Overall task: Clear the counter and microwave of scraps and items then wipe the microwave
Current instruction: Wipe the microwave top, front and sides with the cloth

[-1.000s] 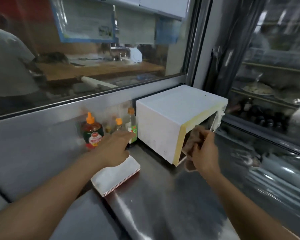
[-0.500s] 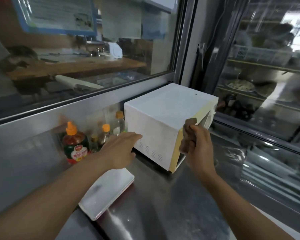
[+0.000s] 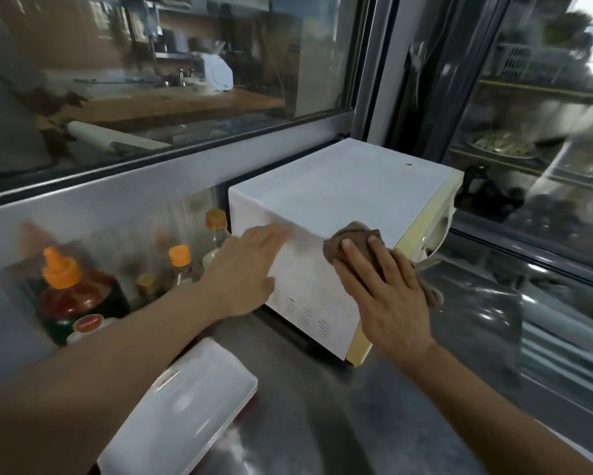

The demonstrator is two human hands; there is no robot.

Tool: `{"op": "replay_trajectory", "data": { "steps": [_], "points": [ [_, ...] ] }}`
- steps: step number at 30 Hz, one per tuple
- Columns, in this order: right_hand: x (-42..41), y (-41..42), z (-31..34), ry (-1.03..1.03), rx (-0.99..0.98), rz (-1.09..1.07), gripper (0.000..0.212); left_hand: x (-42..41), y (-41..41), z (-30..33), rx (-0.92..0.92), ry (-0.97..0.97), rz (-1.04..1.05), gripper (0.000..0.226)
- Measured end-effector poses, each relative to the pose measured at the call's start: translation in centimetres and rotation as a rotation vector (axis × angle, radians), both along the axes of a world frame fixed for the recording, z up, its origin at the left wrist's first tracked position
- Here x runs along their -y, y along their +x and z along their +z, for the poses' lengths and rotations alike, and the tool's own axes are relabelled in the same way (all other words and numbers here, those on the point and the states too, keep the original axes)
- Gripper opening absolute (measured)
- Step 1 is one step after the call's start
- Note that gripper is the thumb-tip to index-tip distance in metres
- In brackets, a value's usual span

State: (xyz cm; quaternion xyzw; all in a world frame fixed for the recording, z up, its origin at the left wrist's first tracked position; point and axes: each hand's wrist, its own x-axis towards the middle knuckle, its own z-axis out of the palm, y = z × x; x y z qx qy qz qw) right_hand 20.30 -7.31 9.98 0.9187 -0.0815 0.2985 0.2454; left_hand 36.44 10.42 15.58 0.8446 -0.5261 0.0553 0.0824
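Steel counter (image 3: 309, 423), glass partition (image 3: 185, 80), white microwave (image 3: 339, 186).

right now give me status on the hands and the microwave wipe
Left hand flat on microwave side, bracing. Right hand pressing brown cloth on top edge. Nothing in the way.

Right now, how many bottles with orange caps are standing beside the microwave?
3. A large sauce bottle stands farthest left, a small bottle in the middle, and a clear bottle right against the microwave. The left hand may hide others.
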Motion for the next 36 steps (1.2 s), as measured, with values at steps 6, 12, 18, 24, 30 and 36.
{"op": "replay_trajectory", "data": {
  "steps": [6,12,18,24,30,36],
  "points": [
    [-0.1,0.7,-0.4,-0.054,0.045,-0.121,0.066,2.2,3.9,-0.3,0.1,-0.032,-0.027,0.079],
    [-0.5,1.2,-4.7,-0.271,0.006,-0.133,0.057,2.6,6.5,-1.5,0.063,-0.139,-0.108,0.08],
    [-1.2,0.1,-10.8,-0.34,-0.341,-0.072,0.059,2.6,7.6,-1.7,0.03,-0.159,-0.166,0.081],
    [-1.4,2.6,-3.0,-0.248,-0.052,-0.151,0.055,2.3,8.3,-0.7,0.006,-0.119,-0.221,0.08],
    [-2.3,6.0,-5.5,-0.207,-0.087,-0.166,0.067,2.2,8.3,-0.9,-0.087,-0.18,-0.224,0.077],
    [-2.4,5.7,-8.9,-0.263,-0.443,-0.065,0.062,1.4,10.1,0.5,-0.074,-0.182,-0.179,0.08]
  ]
}}
